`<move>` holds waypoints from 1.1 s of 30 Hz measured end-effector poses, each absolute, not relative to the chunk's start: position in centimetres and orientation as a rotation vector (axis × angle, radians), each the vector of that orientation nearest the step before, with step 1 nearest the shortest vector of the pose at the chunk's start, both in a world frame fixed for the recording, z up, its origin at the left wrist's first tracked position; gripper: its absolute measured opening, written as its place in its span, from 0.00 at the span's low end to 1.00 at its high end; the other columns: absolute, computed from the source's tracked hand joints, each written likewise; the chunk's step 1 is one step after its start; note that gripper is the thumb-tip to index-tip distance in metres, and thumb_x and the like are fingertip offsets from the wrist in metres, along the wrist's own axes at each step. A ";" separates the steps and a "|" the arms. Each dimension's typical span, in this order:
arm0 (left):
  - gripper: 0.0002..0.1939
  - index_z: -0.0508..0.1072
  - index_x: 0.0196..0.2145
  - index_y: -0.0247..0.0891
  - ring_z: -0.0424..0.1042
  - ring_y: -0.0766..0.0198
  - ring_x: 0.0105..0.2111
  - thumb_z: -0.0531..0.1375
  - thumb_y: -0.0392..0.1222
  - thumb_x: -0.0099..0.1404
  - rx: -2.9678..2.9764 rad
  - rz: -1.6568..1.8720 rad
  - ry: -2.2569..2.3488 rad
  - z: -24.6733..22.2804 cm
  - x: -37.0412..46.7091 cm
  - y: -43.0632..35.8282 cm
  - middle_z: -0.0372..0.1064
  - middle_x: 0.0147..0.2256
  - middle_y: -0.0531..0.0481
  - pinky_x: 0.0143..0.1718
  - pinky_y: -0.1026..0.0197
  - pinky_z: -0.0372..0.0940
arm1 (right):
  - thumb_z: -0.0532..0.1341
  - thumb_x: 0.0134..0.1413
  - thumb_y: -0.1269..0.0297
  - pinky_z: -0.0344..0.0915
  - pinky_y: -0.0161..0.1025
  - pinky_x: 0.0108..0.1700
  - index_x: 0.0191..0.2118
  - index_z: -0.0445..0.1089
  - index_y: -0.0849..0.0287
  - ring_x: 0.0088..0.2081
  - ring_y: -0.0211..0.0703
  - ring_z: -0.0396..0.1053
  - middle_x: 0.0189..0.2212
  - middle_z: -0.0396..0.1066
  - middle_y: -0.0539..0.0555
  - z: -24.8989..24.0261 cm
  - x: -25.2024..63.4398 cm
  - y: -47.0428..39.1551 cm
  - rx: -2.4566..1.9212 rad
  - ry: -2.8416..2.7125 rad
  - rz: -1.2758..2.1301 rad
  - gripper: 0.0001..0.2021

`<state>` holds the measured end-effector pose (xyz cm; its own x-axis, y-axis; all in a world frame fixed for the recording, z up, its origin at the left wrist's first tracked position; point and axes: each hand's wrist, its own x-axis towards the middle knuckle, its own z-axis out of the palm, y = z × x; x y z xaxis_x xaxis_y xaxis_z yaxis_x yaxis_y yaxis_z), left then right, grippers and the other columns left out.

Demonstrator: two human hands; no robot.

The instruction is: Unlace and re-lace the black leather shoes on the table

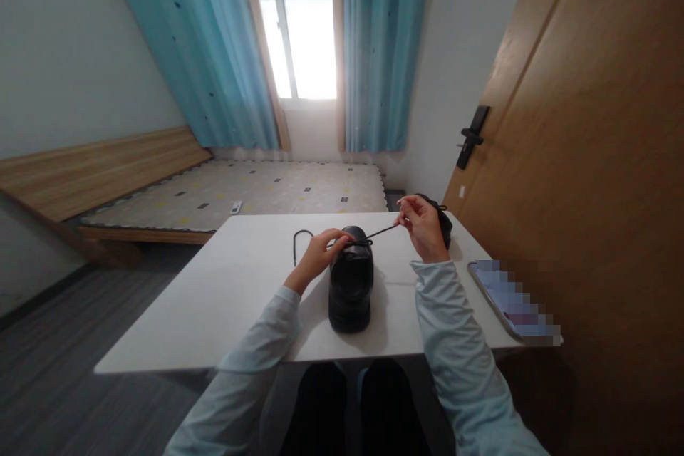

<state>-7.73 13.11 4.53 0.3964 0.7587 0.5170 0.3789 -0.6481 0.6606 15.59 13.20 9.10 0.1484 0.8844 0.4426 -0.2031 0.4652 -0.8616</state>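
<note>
On the counter (214,306) stands a shoe (350,303), the left hand (319,251) angled over its front, grip unclear, the right hand (426,229) raised to the side, fingers (409,208) pinching a taut lace (382,231).

Blue curtains (387,50) flank the bright window (310,50) over there; nearer stands a bed (154,234) with a patterned mattress (278,189) and wooden headboard (107,160). A small white object (236,207) lies near the mattress edge. Beside the wooden door (603,135) with its black handle (473,137), a flat device (499,292) rests on the table (214,299).
</note>
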 end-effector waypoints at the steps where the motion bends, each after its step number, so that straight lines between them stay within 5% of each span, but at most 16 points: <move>1: 0.13 0.74 0.39 0.37 0.72 0.62 0.41 0.53 0.46 0.66 2.166 1.185 0.997 4.4 -7.7 13.4 0.75 0.39 0.47 0.47 0.58 0.65 | 0.66 0.45 0.57 0.66 0.33 0.26 0.30 0.68 0.57 0.20 0.31 0.59 0.20 0.61 0.44 9.1 15.6 13.2 -0.739 -1.162 0.889 0.11; 11: 0.11 0.78 0.34 0.38 0.72 0.62 0.37 0.56 0.34 0.57 2.310 0.842 1.207 5.6 -6.7 15.0 0.75 0.36 0.49 0.40 0.61 0.66 | 0.68 0.38 0.58 0.63 0.32 0.25 0.26 0.74 0.63 0.20 0.30 0.59 0.18 0.66 0.47 7.4 16.7 14.3 -0.998 -1.274 0.977 0.12; 19: 0.06 0.79 0.31 0.38 0.70 0.64 0.28 0.63 0.40 0.56 2.445 0.601 1.231 7.5 -4.9 15.7 0.73 0.26 0.51 0.30 0.65 0.61 | 0.68 0.35 0.60 0.55 0.30 0.20 0.25 0.75 0.63 0.19 0.32 0.60 0.17 0.69 0.50 7.1 16.9 14.8 -1.114 -1.538 0.870 0.11; 33: 0.06 0.71 0.28 0.36 0.71 0.64 0.32 0.57 0.40 0.59 2.344 0.736 1.250 6.9 -6.8 15.0 0.72 0.31 0.49 0.36 0.63 0.65 | 0.72 0.35 0.58 0.67 0.32 0.27 0.29 0.70 0.58 0.20 0.29 0.62 0.22 0.69 0.46 8.2 18.9 14.6 -0.700 -0.991 0.746 0.15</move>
<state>-6.84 14.95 6.87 0.4661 0.8434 0.2673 0.6427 -0.5304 0.5528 18.93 14.58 8.25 0.3523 0.8100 0.4688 -0.2259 0.5597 -0.7973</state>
